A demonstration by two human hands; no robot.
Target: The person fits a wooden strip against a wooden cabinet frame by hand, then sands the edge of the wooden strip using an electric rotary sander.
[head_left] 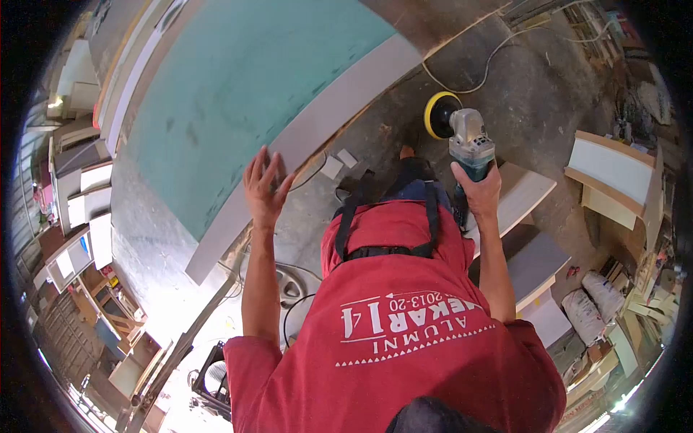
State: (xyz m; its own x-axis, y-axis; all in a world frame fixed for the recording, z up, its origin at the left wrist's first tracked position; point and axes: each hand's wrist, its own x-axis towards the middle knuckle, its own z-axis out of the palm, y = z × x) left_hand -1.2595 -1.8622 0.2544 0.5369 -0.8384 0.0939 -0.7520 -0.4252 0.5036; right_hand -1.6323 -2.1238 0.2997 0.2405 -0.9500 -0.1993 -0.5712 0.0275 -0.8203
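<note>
My left hand [266, 186] rests with spread fingers on a long pale strip [317, 119] that lies along the edge of a green-topped panel [231, 94]. Nothing is held in it. On the right, my right hand [479, 189] is wrapped round the body of a power polisher [471, 144]. The tool has a metal head and a round black pad with a yellow rim [438, 115]. That pad is tilted on its side and stands apart from the panel, over the floor.
A cable [482, 83] runs over the floor at the upper right. Boards [530, 252] lie beside my right arm. White-faced cabinet parts [610, 169] and filled sacks [583, 314] are further right. A round metal object [290, 283] is below the panel's edge.
</note>
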